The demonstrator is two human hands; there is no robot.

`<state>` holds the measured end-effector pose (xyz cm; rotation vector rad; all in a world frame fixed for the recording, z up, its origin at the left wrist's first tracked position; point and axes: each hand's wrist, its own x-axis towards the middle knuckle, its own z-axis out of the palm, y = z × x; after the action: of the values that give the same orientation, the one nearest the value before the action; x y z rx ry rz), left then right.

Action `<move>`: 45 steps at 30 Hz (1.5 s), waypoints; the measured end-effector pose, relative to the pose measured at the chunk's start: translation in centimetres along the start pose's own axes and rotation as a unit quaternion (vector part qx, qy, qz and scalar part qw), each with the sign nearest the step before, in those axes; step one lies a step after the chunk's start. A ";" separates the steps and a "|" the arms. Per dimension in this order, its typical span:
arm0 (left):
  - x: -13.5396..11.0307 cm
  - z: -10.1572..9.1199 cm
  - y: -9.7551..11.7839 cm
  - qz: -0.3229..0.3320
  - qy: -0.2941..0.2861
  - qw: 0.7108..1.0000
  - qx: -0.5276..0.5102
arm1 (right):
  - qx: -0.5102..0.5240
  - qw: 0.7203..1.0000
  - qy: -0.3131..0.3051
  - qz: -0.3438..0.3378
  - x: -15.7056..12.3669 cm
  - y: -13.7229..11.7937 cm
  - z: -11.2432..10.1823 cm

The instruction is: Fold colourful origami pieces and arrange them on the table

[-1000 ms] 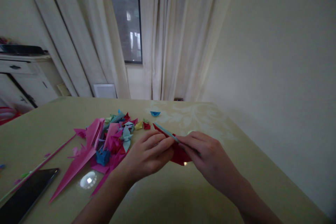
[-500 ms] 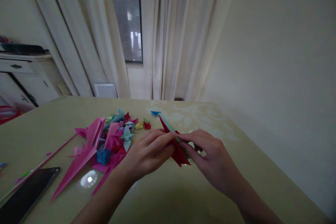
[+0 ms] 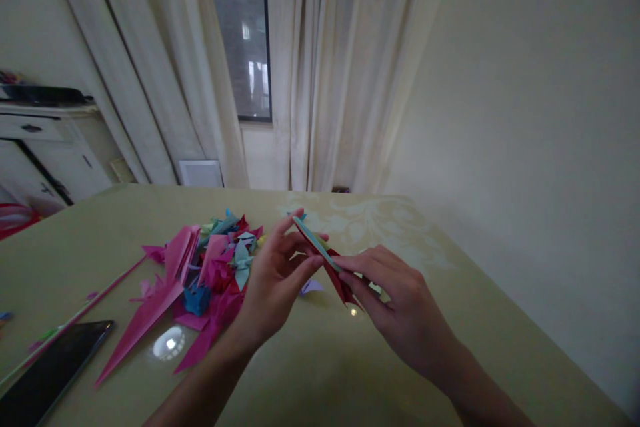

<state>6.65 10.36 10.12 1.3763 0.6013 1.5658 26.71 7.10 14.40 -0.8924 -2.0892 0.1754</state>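
Note:
Both my hands hold a folded red paper piece (image 3: pixel 334 273) with a pale blue edge, lifted a little above the yellowish table (image 3: pixel 320 360). My left hand (image 3: pixel 274 280) pinches its far upper end between thumb and fingers. My right hand (image 3: pixel 395 293) pinches its near lower end, fingers closed together. A small pale paper scrap (image 3: pixel 311 287) lies on the table under the hands.
A heap of folded paper figures (image 3: pixel 225 253) in pink, blue, red and yellow lies left of my hands, with long pink paper darts (image 3: pixel 150 310). A dark phone (image 3: pixel 47 373) lies at the near left. Curtains and a window stand behind the table; a wall is at right.
The red piece has been raised off the table and tilted more upright. My left hand rose and its fingers shifted up to the far tip. A pale scrap now shows beneath.

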 end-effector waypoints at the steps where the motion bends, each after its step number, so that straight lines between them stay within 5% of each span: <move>1: 0.1 -0.1 0.2 -0.016 0.000 1.000 -0.007 | -0.010 1.000 0.000 -0.003 0.0 0.0 0.0; 13: 0.2 -0.8 1.3 -0.043 0.065 0.997 -0.023 | -0.119 0.991 -0.002 -0.055 -0.3 -0.2 0.2; 32: -0.1 -0.9 1.8 -0.012 0.014 1.000 0.017 | -0.127 0.989 0.060 -0.035 -0.3 -0.4 0.3; 39: 0.0 -1.4 2.1 -0.006 -0.077 0.997 0.003 | 0.053 0.985 -0.139 0.088 0.0 -1.3 -0.4; 45: 1.1 -3.2 3.0 -0.011 -0.120 0.983 0.141 | -0.043 0.984 -0.134 0.105 0.0 -0.8 0.0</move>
<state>2.76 10.65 12.41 1.7349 0.7050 1.3057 26.26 6.48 14.72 -1.1982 -2.2596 0.3352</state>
